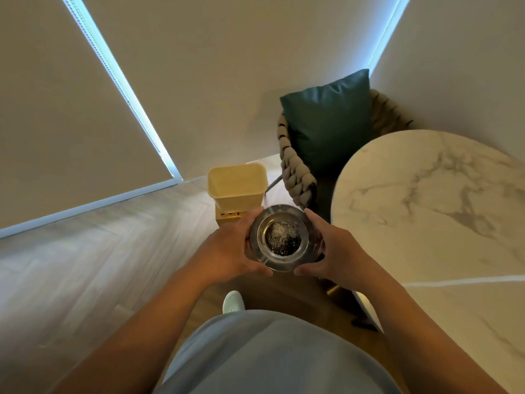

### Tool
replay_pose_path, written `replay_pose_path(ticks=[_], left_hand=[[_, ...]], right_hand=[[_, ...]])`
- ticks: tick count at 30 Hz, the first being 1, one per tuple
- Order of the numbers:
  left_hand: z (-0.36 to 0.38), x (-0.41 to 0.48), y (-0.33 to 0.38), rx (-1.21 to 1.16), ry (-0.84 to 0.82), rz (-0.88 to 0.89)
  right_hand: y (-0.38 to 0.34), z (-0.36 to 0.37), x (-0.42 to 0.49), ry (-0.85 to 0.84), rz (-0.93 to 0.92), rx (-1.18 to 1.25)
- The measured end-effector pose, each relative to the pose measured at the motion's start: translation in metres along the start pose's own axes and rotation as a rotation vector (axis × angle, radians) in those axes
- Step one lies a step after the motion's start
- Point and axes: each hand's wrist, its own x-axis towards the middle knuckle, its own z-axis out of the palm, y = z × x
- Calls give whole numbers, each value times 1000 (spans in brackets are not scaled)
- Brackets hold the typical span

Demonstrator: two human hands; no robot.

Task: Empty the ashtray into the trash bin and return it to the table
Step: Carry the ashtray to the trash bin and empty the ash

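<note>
A round glass ashtray (259,231) with dark ash and grey specks in its middle is held level in front of me, above the floor. My left hand (228,251) grips its left rim and my right hand (333,248) grips its right rim. A yellow open trash bin (238,184) stands on the floor just beyond the ashtray, close to the wall. The round white marble table (426,206) lies to the right of my hands.
A woven chair (298,177) with a dark green cushion (326,123) stands between the bin and the table. Pale walls and blinds close off the back. Light wooden floor (99,251) stretches to the left. My foot (233,301) shows below my hands.
</note>
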Motion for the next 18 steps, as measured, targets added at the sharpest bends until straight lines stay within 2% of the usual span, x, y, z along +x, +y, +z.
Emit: replay_pose_path(ticks=[8, 18], left_hand=[[-69, 31, -42, 23, 23, -31], [-107, 68, -71, 24, 32, -75]], right_hand=[[-40, 10, 85, -26, -40, -7], [-56, 2, 151, -87, -5, 15]])
